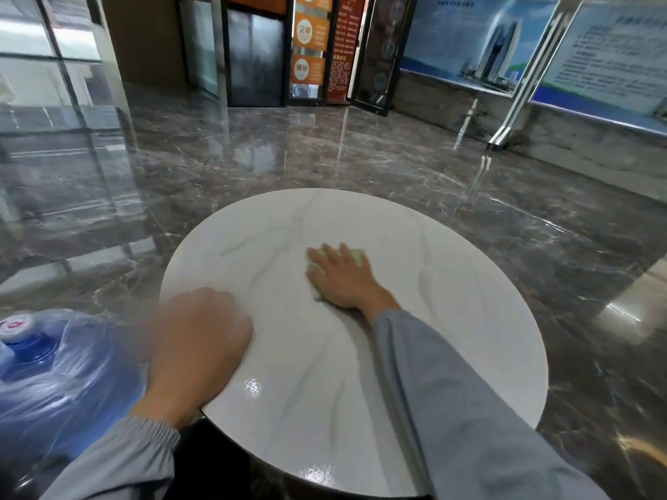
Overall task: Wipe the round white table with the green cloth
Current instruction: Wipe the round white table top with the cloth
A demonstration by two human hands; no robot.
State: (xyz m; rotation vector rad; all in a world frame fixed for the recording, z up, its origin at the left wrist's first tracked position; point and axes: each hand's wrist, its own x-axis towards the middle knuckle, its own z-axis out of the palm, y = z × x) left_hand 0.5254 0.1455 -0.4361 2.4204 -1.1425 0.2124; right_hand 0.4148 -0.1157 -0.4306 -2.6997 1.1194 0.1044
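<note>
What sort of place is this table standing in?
Most likely a lobby or entrance hall of a commercial building: polished dark marble floor, large wall display boards showing a tower, and orange notice panels beside dark doors.

Glossy dark brown marble floor (325, 157) mirrors the light. Glass wall panels (43, 66) stand at left, with dark glass doors (252, 55) and orange signboards (308, 37) at the far end. Blue-bordered poster boards (480, 41) line the right, and a blue plastic-wrapped water jug (47, 373) sits lower left.

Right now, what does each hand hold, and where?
The right hand presses flat on the middle of the green cloth, gripping nothing; the left hand rests on the round white table's edge, grip unclear.
</note>
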